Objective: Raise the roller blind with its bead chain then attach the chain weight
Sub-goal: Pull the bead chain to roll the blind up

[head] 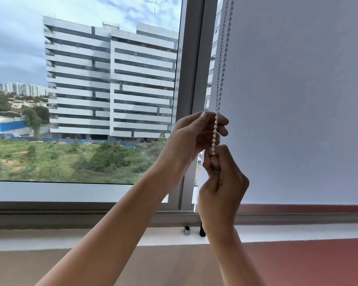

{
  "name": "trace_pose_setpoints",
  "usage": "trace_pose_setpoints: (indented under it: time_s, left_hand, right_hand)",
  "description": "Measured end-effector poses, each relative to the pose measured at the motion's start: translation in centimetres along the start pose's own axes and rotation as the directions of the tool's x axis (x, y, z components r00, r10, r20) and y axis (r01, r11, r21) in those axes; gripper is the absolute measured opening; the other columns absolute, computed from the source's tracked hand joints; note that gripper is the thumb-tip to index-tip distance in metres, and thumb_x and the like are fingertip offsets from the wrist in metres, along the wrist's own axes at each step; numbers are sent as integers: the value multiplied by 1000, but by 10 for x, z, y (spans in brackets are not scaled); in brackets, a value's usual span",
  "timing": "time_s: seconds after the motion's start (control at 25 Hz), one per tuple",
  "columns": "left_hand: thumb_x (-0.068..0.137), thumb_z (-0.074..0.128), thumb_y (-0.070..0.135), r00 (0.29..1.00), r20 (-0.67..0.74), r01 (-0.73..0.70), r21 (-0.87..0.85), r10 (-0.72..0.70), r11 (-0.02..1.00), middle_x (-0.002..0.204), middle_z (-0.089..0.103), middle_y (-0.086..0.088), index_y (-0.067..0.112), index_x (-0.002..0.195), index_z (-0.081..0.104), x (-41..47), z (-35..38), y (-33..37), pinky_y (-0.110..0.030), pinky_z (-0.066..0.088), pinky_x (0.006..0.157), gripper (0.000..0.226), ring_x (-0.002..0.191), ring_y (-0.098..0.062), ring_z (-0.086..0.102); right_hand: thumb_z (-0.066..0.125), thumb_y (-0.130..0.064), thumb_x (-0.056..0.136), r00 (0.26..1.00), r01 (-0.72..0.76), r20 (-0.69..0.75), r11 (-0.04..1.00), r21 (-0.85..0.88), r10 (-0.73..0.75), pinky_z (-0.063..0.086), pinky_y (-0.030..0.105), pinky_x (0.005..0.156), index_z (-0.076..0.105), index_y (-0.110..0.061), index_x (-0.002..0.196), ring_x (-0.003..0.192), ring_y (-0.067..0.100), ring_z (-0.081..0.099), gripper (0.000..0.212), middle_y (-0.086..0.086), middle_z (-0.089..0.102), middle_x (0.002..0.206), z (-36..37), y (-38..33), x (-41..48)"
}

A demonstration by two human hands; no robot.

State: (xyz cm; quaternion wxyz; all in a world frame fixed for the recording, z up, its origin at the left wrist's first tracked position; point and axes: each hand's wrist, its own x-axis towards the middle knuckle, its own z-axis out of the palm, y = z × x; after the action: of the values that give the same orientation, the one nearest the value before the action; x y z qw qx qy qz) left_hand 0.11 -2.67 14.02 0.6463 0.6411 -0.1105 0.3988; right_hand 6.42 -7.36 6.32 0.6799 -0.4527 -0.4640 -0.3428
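A white roller blind (298,100) covers the right window pane, its bottom edge hanging just above the sill. A white bead chain (222,65) drops in two strands along the blind's left edge. My left hand (194,133) holds the chain with curled fingers at about mid height. Just below it, my right hand (221,178) grips the chain's lower part in a fist. The chain below my right hand is hidden. A small silver cylinder (186,231) and a black stick-like piece (202,230) stand on the sill; I cannot tell which is the chain weight.
A grey window mullion (194,58) stands just left of the chain. The left pane shows a tall office building and green ground outside. A white sill (70,238) runs across below the window frame.
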Motion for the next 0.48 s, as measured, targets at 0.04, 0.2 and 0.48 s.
trace_pose_setpoints:
  time_s: [0.04,0.2,0.48]
  left_hand:
    - [101,32,13,1000,16,18,-16,-17,1000,69,61,-4,4,85,63,0,4,6,-20,44,59,35,60,-14,51]
    - [101,28,16,993,113,48,-113,-35,992,66,60,-2,6,86,60,0,13,25,-24,44,57,37,54,-12,52]
    - [102,27,38,995,90,57,-88,-49,995,51,23,10,18,66,40,-11,28,29,-16,13,36,43,42,-6,12]
  right_hand:
    - [34,-4,84,1000,-7,-7,1000,-15,6,39,4,60,61,1,85,60,-10,45,27,-15,44,70,-1,-1,-1]
    - [34,-4,83,1000,10,14,999,-30,-10,47,6,60,55,-14,80,61,-6,48,23,-14,47,68,-8,-6,-22]
    - [32,-5,87,991,-39,131,999,17,37,39,1,61,45,-20,78,60,-8,46,22,-29,37,69,-23,-9,-39]
